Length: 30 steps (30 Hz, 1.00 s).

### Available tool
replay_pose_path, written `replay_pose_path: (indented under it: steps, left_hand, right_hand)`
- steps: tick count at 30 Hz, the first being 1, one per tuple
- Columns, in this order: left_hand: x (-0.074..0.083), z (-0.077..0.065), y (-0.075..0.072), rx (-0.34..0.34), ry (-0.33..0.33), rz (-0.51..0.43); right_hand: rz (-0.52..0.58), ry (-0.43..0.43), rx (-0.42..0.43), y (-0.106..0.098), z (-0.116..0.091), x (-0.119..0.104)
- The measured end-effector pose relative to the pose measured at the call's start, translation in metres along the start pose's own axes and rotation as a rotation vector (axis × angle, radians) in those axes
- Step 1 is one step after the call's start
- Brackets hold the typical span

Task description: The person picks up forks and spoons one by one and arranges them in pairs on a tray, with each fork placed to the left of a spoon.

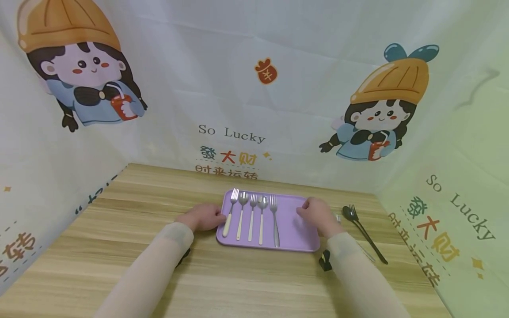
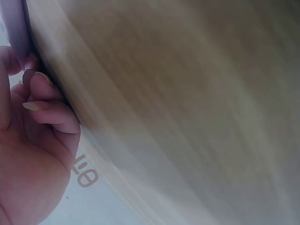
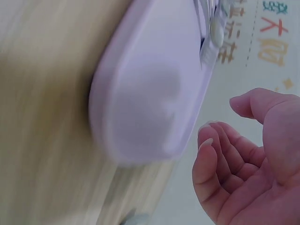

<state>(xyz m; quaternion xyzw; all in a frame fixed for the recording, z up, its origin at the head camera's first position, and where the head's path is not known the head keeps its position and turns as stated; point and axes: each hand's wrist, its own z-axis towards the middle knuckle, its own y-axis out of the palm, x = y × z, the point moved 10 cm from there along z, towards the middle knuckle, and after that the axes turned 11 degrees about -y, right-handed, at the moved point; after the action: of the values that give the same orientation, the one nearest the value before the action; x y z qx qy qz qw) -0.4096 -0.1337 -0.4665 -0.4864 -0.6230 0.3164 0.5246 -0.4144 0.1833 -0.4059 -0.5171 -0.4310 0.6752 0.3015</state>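
A purple tray [image 1: 292, 232] lies on the wooden table. My left hand [image 1: 203, 217] pinches its left rim between thumb and curled fingers [image 2: 44, 101]. On the tray, a row of cutlery lies side by side: a white-handled fork [image 1: 228, 224], a white-handled spoon [image 1: 239, 227], a second fork [image 1: 251, 225], a second spoon [image 1: 261, 225] and an all-metal fork [image 1: 276, 225]. Above the tray's right part is my right hand [image 1: 318, 214], holding nothing. Its thumb and loosely bent fingers stand apart in the right wrist view.
Right of the tray, a dark spoon [image 1: 351, 213] and a dark fork [image 1: 370, 240] lie together on the table [image 1: 246, 282]. A silver utensil [image 1: 367, 252] beside them is partly hidden by my right arm. Printed cloth [image 1: 302, 110] hangs round the table's back and sides.
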Motion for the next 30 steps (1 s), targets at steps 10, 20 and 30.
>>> replay_pose_path:
  steps: [10,20,30]
  left_hand:
    - [-0.001,0.0,-0.001,0.011,0.007,0.004]
    - [0.0,0.001,0.0,0.02,0.01,0.007]
    - [0.0,0.0,-0.001,0.015,0.009,0.009]
  right_hand:
    - [-0.089,-0.009,-0.005,-0.024,-0.019,0.042]
    - [-0.154,-0.005,-0.046,-0.031,-0.035,0.081]
    - [-0.185,0.028,-0.109,-0.037,-0.053,0.103]
